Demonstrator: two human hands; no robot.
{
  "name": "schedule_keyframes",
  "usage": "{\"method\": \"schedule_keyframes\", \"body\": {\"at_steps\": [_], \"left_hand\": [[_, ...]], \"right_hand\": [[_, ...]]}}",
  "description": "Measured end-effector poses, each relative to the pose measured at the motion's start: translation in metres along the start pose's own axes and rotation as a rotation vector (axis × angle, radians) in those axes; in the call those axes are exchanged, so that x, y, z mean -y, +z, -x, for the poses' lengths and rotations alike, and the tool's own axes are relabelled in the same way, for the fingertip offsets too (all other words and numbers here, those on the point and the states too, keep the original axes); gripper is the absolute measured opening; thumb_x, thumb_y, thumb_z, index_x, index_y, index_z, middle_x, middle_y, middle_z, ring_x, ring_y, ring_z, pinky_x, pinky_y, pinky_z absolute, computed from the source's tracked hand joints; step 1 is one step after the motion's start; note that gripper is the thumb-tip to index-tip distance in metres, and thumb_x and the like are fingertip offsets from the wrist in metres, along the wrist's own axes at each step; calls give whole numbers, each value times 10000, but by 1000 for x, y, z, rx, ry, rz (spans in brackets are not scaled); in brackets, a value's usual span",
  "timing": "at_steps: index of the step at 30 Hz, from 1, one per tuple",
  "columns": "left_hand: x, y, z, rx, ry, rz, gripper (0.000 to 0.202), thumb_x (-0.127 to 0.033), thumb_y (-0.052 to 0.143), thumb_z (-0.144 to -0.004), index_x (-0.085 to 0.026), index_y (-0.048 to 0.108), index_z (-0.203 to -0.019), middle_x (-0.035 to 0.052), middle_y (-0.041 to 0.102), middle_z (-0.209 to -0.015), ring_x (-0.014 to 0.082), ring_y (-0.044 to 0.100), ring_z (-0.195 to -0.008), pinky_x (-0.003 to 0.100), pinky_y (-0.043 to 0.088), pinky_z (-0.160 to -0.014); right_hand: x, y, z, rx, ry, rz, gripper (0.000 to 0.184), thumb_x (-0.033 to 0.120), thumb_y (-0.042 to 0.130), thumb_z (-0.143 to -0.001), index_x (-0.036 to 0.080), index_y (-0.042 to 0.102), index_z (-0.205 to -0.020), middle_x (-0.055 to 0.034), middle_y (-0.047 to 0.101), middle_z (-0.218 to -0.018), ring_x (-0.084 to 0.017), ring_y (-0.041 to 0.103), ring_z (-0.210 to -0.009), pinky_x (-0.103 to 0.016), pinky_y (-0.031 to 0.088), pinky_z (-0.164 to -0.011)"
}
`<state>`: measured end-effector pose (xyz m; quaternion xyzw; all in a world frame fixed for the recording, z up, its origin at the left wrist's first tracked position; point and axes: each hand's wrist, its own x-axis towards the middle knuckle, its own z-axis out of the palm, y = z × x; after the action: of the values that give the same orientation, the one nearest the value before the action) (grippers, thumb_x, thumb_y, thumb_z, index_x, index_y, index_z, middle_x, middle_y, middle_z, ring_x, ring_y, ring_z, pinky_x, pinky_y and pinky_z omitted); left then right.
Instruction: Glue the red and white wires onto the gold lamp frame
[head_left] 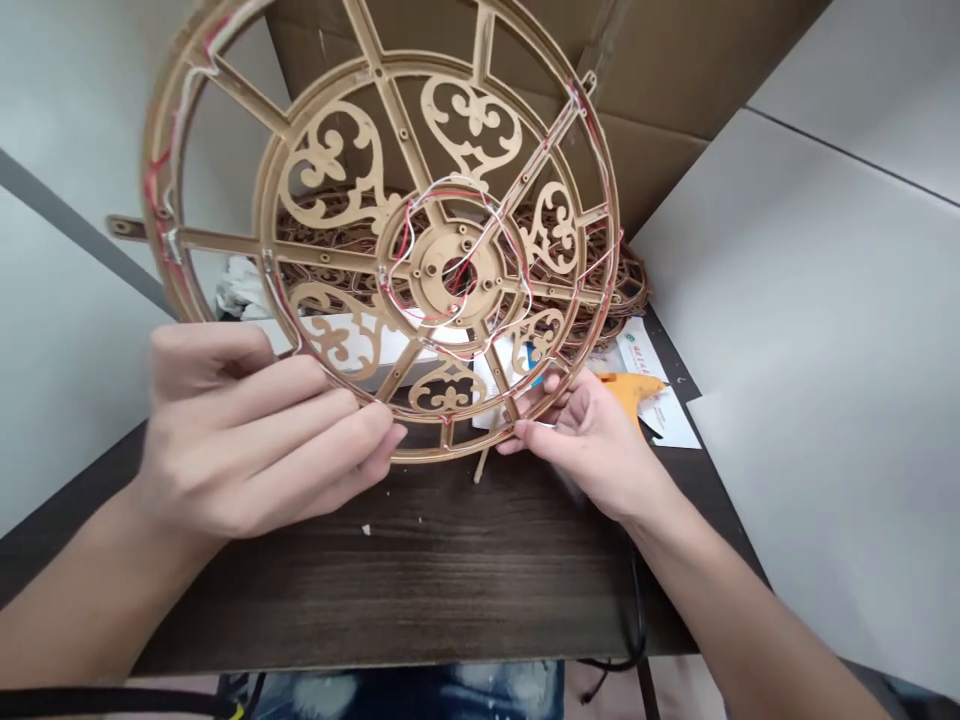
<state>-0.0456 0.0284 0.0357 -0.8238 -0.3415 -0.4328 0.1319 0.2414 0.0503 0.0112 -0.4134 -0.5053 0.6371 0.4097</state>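
Note:
A round gold-coloured plastic frame (403,135) with spokes and scrollwork is held up and tilted above the table. Red and white wires run along its rings and around its hub. My left hand (262,430) has its fingers closed on the lower left rim. At the lower right, my right hand (581,425) grips the rim between thumb and fingers. An orange glue gun (634,390) lies just beyond my right hand, its lower part partly hidden. A thin pale stick (481,466) shows below the rim.
Several similar brown frames with wires (630,275) are piled at the back. White printed sheets (675,420) lie at the right on the dark wooden table (450,590). Cardboard (660,80) stands behind, pale panels rise at both sides, and a black cable (637,610) hangs over the front edge.

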Motion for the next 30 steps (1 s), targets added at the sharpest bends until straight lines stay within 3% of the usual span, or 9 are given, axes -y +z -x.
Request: {"method": "schedule_keyframes", "body": {"at_steps": [3, 14, 20, 25, 30], "left_hand": [[-1, 2, 2, 95, 308, -262, 210, -248, 838, -750, -239, 668, -873, -76, 670, -637, 131, 604, -550, 342, 346, -576], [-6, 6, 0, 103, 261, -298, 190, -214, 772, -802, -233, 610, -898, -78, 661, -612, 137, 581, -530, 377, 365, -634], [-6, 7, -1, 107, 265, -308, 187, -197, 776, -804, -216, 608, -885, -71, 653, -620, 134, 579, -560, 380, 385, -686], [-2, 7, 1, 80, 267, -315, 230, -208, 813, -783, -211, 600, -868, -85, 645, -614, 114, 537, -551, 366, 399, -696], [3, 5, 6, 135, 203, -308, 152, -231, 743, -829, -246, 600, -878, -85, 652, -628, 129, 574, -573, 385, 378, -706]], "right_hand": [[2, -1, 1, 10, -18, -17, 434, 143, 802, -725, 247, 420, -905, 56, 625, -881, -103, 694, -764, -267, 676, -692], [5, -3, 4, 54, -66, -29, 399, 93, 766, -753, 247, 442, -928, 63, 591, -894, -87, 670, -786, -230, 665, -660], [7, -5, 5, 98, -100, -46, 336, 215, 774, -834, 248, 487, -1004, 40, 638, -885, -119, 684, -775, -308, 675, -713], [5, -5, 6, 81, -88, -46, 317, 321, 752, -882, 223, 562, -1116, -10, 698, -949, -139, 705, -791, -280, 662, -670], [4, -6, 6, 55, -22, -59, 262, 332, 753, -886, 220, 578, -1045, -21, 714, -939, -186, 734, -918, -304, 677, -677]]}}
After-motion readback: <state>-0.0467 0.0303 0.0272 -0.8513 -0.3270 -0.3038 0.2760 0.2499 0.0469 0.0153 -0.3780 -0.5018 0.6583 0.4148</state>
